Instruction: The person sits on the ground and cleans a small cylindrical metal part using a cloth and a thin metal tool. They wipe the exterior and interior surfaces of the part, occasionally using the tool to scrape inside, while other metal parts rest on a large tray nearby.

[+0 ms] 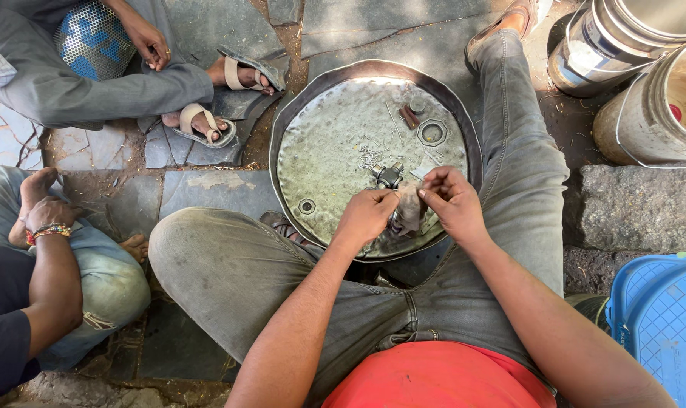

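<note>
From the head camera, the left hand is clenched on a dark metal cross-shaped joint, held just above the dented round grey metal drum lid; the right hand pinches a dirty grey rag against that part; a hexagonal nut lies on the lid; two other people sit at left.

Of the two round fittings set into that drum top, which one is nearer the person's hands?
The small round plug at the lower left of the drum top, beside the left hand. The larger octagonal cap sits farther off, toward the upper right.
</note>
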